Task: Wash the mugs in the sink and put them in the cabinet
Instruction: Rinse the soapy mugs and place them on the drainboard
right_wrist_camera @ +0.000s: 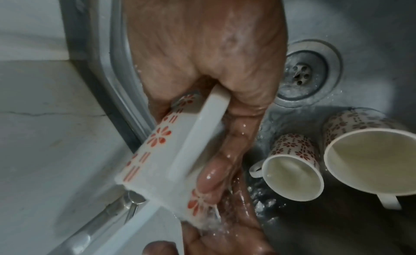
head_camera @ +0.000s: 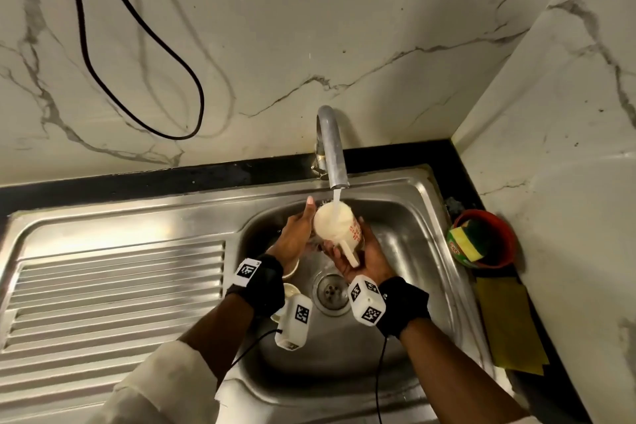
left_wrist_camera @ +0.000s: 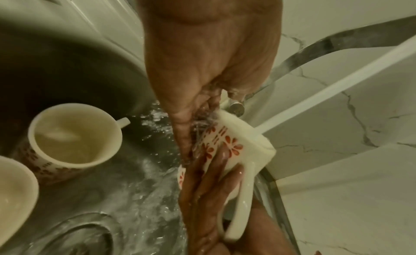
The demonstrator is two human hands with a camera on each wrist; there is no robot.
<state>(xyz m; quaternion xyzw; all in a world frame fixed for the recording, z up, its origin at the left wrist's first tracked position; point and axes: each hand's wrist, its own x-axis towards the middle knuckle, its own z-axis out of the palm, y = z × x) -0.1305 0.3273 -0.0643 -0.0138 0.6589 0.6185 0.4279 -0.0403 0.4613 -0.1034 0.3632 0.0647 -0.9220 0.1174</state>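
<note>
A white mug (head_camera: 335, 227) with red flower prints is tilted under the running stream from the tap (head_camera: 332, 148), over the sink bowl (head_camera: 406, 234). My right hand (head_camera: 368, 255) grips this mug (right_wrist_camera: 157, 161) around its body, and the handle lies against the palm. My left hand (head_camera: 296, 234) lies flat against the wet side of the mug (left_wrist_camera: 227, 143) with straight fingers and the thumb raised by the rim. Two more matching mugs (left_wrist_camera: 74, 132) (left_wrist_camera: 13, 196) stand on the sink floor, partly hidden under my left wrist in the head view.
A ridged drainboard (head_camera: 113, 286) lies left of the bowl, and the drain (head_camera: 330, 293) sits below my hands. On the right counter there are a red bowl (head_camera: 509, 241) holding a sponge (head_camera: 464, 241) and a yellow cloth (head_camera: 509, 323). A black cable (head_camera: 137, 27) hangs on the marble wall.
</note>
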